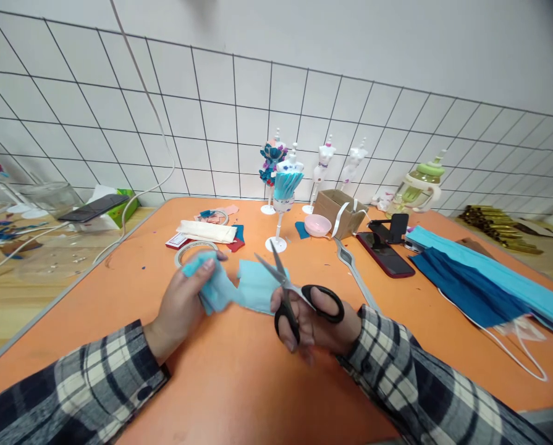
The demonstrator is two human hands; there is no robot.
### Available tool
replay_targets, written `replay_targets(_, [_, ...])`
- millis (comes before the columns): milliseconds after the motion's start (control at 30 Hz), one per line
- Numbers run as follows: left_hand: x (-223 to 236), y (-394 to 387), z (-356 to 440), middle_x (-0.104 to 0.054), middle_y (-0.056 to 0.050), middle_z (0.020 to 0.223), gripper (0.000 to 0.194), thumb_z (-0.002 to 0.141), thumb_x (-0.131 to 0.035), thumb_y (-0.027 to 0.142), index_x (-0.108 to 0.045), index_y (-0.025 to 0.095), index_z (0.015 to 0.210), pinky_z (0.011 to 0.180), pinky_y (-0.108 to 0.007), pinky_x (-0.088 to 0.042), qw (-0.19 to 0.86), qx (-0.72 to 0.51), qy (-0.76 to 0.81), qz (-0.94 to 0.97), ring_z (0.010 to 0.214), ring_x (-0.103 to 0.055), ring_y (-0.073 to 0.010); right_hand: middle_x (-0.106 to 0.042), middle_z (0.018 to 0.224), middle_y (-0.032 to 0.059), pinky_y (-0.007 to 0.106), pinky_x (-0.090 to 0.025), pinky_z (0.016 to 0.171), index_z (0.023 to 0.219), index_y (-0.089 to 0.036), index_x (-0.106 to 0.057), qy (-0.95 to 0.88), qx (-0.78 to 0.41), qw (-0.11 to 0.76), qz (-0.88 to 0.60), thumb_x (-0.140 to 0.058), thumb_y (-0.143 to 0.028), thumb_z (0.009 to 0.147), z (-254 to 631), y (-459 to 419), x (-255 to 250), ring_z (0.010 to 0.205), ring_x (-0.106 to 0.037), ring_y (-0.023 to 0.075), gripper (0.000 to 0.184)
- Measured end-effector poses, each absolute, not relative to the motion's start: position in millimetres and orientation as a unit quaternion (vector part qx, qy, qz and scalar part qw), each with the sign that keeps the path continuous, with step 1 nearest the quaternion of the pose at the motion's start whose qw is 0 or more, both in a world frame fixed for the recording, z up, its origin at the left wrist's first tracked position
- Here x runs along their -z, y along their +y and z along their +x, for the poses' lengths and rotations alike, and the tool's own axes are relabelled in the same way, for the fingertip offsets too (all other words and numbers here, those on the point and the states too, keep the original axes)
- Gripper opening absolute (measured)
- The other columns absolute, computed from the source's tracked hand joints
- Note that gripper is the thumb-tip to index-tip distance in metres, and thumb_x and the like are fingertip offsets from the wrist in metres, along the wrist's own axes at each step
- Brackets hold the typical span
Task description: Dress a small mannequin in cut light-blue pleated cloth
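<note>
My left hand (186, 303) grips one end of a light blue piece of fabric (260, 287), bunched between thumb and fingers. The fabric stretches right across the orange mat, with a notch near its middle. In my right hand (320, 321) are scissors (283, 281) with black handles, my thumb and fingers through the loops. Their blades are spread, point away from me and lie over the fabric's right end. Just beyond the blades stands a small white dress form (289, 185) wrapped in a pleated light blue strip.
More small dress forms (325, 164) stand behind, near a brown box (343, 213) and a pink bowl (317, 225). A phone (386, 254), a dark blue mask (471, 287) and light blue fabric (498, 272) lie right. A tape roll (181, 254) sits by my left hand; a bottle (417, 185) stands behind.
</note>
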State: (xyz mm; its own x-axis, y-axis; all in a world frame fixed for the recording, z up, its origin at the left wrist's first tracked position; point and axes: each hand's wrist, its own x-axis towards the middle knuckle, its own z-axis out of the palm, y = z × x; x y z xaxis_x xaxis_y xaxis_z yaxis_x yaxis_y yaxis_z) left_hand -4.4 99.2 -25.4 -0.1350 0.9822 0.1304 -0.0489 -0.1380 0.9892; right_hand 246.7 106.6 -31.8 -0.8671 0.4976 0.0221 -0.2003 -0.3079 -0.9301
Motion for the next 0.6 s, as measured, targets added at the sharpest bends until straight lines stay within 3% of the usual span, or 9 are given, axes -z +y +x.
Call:
replay_targets(133, [20.4,127.9,-42.0,-0.063,-0.005,0.110,0.042,0.080,-0.074,0.047,-0.060,0.027,0.113,0.084,-0.040,-0.049,0.004,-0.551,0.556,0.622,0.095,-0.061,-0.0278,-0.062,0.078,0.0012,0.022,-0.044,0.054,0.111,-0.019,-0.056,-0.709,-0.561,0.287,-0.317,-0.069,-0.062,0.079,273.7,129.4,25.0,0.065,-0.055,0.0131,0.056])
replay_targets(233, [25.5,150.7,-74.4,-0.065,-0.010,0.103,0.044,0.079,-0.074,0.044,-0.061,0.028,0.118,0.097,-0.051,-0.039,-0.180,-0.412,0.534,0.716,0.102,-0.058,-0.0349,-0.065,0.087,0.0031,0.027,-0.044,0.065,0.113,-0.019,-0.065,-0.799,-0.309,0.272,-0.438,-0.075,-0.046,0.077,296.2,144.9,23.1,0.070,-0.055,0.0146,0.046])
replay_targets(367, [37.5,168.0,-100.3,-0.067,-0.014,0.115,0.055,0.089,-0.060,0.053,-0.057,0.022,0.134,0.092,-0.052,-0.039,-0.134,-0.205,0.547,0.801,0.108,-0.058,-0.0395,-0.068,0.101,0.0062,0.033,-0.048,0.079,0.121,-0.023,-0.069,-0.839,-0.136,0.232,-0.472,-0.075,-0.041,0.079,320.4,152.1,26.0,0.087,-0.062,0.0209,0.046])
replay_targets(467, [39.7,163.2,-97.0,-0.066,-0.016,0.128,0.062,0.089,-0.060,0.056,-0.054,0.021,0.139,0.102,-0.059,-0.032,-0.111,-0.180,0.533,0.819,0.118,-0.055,-0.0421,-0.067,0.110,0.0079,0.034,-0.050,0.082,0.125,-0.026,-0.068,-0.830,-0.094,0.231,-0.498,-0.072,-0.042,0.081,336.0,149.9,30.3,0.098,-0.064,0.0240,0.047])
replay_targets(533, [36.3,150.8,-81.9,-0.069,-0.015,0.125,0.053,0.088,-0.064,0.050,-0.059,0.022,0.133,0.107,-0.059,-0.026,-0.122,-0.217,0.487,0.837,0.118,-0.058,-0.0392,-0.066,0.115,0.0090,0.035,-0.051,0.086,0.127,-0.026,-0.068,-0.820,-0.075,0.230,-0.519,-0.071,-0.042,0.081,346.7,147.5,32.3,0.104,-0.064,0.0254,0.049])
replay_targets(600, [32.3,134.7,-58.6,-0.073,-0.010,0.117,0.036,0.090,-0.064,0.043,-0.066,0.027,0.123,0.107,-0.050,-0.033,-0.058,-0.202,0.386,0.898,0.111,-0.063,-0.0321,-0.063,0.118,0.0100,0.036,-0.050,0.087,0.123,-0.026,-0.070,-0.808,-0.069,0.211,-0.546,-0.071,-0.043,0.081,355.9,145.3,32.8,0.102,-0.065,0.0255,0.046])
